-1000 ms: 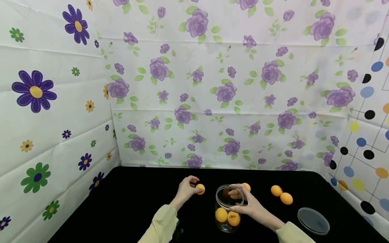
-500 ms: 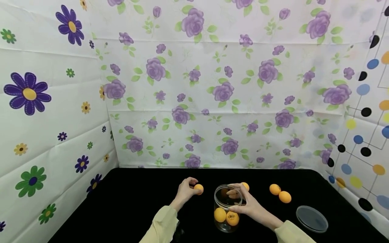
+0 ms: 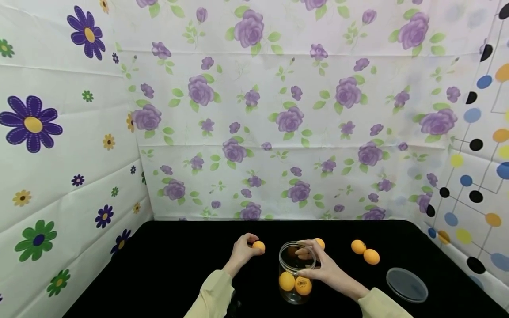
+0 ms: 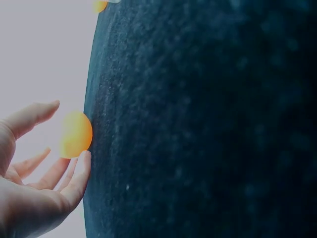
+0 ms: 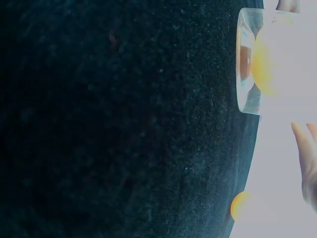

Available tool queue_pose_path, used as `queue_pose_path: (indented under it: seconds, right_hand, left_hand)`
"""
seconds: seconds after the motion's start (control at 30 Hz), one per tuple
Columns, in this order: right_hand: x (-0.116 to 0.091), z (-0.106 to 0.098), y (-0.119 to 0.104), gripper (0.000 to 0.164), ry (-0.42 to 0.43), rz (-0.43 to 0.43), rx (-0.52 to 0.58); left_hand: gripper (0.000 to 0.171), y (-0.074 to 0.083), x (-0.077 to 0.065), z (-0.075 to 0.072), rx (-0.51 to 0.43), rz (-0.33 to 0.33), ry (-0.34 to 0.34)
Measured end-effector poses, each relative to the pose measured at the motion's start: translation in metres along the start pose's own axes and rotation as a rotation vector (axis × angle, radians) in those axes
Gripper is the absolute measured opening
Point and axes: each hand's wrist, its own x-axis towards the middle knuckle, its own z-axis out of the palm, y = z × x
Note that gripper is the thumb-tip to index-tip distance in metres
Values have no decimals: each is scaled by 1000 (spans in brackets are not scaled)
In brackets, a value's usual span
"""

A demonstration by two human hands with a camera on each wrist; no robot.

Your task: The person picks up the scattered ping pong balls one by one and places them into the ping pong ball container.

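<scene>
orange ball [image 3: 259, 247], one: left of the clear jar [image 3: 293, 268], thumb and fingers of the left hand [image 3: 241, 252] curled round it; contact with the black counter [image 3: 191, 260] unclear. jar, one: upright, uncapped, gripped near the rim by the right hand [image 3: 325, 268]; two inner balls [image 3: 286, 281], low down. loose ball [image 3: 320, 243], one: just beyond the right hand. paired balls [image 3: 371, 256], two: farther right, side by side. round lid [image 3: 407, 285], one: flat, nearer. floral backdrop [image 3: 254, 132]: behind.
</scene>
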Motion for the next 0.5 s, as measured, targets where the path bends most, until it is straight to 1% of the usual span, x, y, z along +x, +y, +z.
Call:
queue_pose_path:
  seconds: [0.1, 0.13, 0.23, 0.33, 0.37, 0.5]
  right_hand:
    - [0, 1, 0, 53, -2, -3, 2]
    - [0, 1, 0, 54, 0, -1, 1]
    - [0, 1, 0, 54, 5, 7, 6]
    - [0, 1, 0, 54, 5, 14, 13]
    - [0, 0, 0, 54, 5, 16, 15]
    - [0, 0, 0, 54, 6, 17, 12]
  left_hand:
    - [35, -4, 0, 3, -2, 26, 15]
    - [34, -11, 2, 5, -3, 64, 20]
    - [33, -11, 2, 6, -13, 87, 18]
    - [31, -9, 2, 7, -21, 63, 13]
    - [32, -3, 0, 6, -17, 26, 8]
    - [30, 1, 0, 5, -1, 6, 7]
